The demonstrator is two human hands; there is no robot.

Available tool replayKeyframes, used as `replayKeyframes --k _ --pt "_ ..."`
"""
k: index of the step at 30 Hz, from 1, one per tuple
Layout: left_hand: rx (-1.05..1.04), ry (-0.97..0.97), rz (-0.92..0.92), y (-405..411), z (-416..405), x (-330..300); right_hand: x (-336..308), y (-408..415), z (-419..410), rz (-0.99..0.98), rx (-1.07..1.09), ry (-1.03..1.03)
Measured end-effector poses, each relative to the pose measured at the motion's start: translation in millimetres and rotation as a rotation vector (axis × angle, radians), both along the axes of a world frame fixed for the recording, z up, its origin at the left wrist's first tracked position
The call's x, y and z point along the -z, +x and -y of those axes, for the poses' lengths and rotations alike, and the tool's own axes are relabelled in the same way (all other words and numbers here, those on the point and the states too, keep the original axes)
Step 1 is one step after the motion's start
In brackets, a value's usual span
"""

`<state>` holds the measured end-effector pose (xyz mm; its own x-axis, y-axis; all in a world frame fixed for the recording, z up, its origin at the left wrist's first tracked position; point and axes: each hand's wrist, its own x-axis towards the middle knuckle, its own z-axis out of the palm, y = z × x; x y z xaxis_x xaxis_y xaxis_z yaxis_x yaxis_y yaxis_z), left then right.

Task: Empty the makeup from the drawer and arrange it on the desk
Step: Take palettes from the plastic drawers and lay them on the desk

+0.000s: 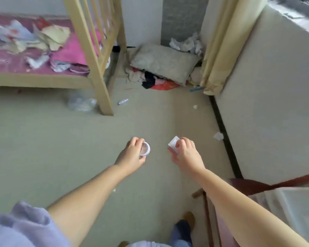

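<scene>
Hands grip makeup: left hand (132, 154) round compact (144, 149), right hand (185, 152) square case (174, 144).

Pale green floor (61, 139), wooden bunk bed (89, 56) with pink bedding, yellow curtain (219, 50), white wall (275, 104)

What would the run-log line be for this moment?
left hand: holds round white compact | right hand: holds square clear plastic case | both over floor | desk, drawer: unseen

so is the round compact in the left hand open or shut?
Shut, as far as the blurred frame shows. The left hand grips the round compact by its rim, see-through top facing the camera, no lid swung out.
</scene>
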<state>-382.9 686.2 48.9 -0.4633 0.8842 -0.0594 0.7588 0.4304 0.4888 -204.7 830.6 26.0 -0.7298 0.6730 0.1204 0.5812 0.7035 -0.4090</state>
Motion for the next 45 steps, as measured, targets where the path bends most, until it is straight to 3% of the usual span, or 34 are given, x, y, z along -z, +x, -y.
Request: replayKeyframes --k 12,27,36,45 --pt "-0.702 -0.033 0.001 -174.2 313.3 -9.9 -21.9 -298.4 235.9 -0.009 -0.741 -0.011" --pt "-1.219 -0.039 -0.025 -424.3 511.2 -13.0 -25.8 -670.8 424.7 -0.050 -1.262 -0.009" --pt "-1.422 -0.023 -0.074 -565.2 633.4 -10.8 -37.1 -861.8 567.7 -0.072 -1.496 -0.052" --pt "-1.408 0.033 -0.148 -772.2 782.0 -29.8 -43.8 -1065.4 706.2 -0.120 -1.479 -0.021"
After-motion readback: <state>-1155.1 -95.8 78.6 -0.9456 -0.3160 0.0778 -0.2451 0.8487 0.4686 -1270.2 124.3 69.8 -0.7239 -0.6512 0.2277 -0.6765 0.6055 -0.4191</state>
